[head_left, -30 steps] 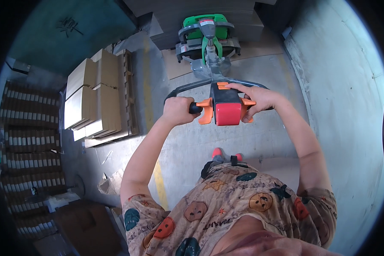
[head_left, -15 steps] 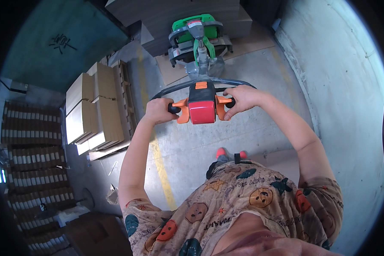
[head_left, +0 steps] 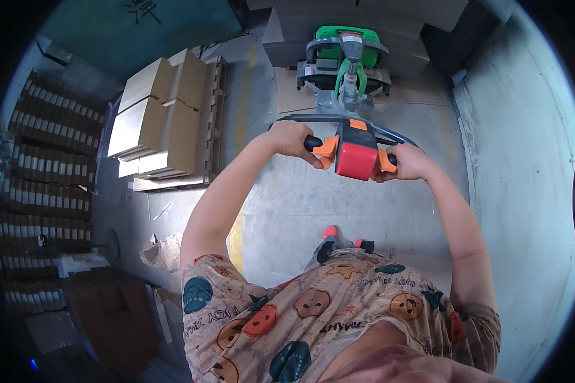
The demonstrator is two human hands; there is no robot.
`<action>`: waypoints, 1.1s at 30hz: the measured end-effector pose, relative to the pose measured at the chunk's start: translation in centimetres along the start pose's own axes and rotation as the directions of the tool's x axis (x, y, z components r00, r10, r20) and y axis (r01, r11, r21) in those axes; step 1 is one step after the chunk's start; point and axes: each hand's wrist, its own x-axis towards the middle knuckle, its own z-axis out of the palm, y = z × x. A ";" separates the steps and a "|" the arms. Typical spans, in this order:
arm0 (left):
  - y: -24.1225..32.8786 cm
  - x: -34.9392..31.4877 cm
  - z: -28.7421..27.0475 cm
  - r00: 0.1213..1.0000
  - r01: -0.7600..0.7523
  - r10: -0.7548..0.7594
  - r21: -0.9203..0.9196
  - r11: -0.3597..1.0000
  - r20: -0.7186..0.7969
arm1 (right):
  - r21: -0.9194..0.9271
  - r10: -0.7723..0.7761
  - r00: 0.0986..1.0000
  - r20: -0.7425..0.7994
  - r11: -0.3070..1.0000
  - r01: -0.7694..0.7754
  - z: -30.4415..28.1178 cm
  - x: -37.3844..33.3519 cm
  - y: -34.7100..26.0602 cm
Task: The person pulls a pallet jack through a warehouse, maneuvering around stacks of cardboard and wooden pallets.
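Both of my arms reach forward to the tiller handle [head_left: 356, 159] of an electric pallet truck, which has a red end cap, a black top and orange levers. My left hand [head_left: 292, 140] is closed round the black grip on the left, its thumb by the orange lever [head_left: 328, 148]. Round the right grip, my right hand [head_left: 409, 162] is closed too, its fingers partly hidden behind the lever. Ahead, the truck's green and grey body [head_left: 347, 54] stands at the far end of the tiller. Its forks cannot be seen.
Flat cardboard stacks lie on a wooden pallet [head_left: 214, 121] to the left. Behind the truck rises a large stack of sheets [head_left: 287, 41]. A pale wall [head_left: 524, 147] runs along the right. Bundled brown stacks [head_left: 51, 159] and crumpled paper [head_left: 163, 252] are at the left.
The handle and both hands have shifted right in the picture, and the handle has tilted, its right side lower. The truck body also appears further right. My feet have moved in a step.
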 end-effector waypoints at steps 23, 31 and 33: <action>0.0 -2.1 2.5 0.993 0.021 -0.016 0.046 0.999 -0.119 | 0.003 -0.004 0.999 -0.050 1.000 0.005 1.9 -0.9 -0.6; -2.2 -3.0 0.7 0.998 -0.015 0.016 0.010 1.000 -0.063 | 0.079 -0.044 0.998 0.040 0.996 0.040 -0.2 -0.8 -3.3; -2.3 -2.9 1.0 0.993 -0.001 0.004 0.026 1.000 -0.115 | -0.029 -0.077 0.990 -0.121 0.997 0.074 1.4 0.0 -2.2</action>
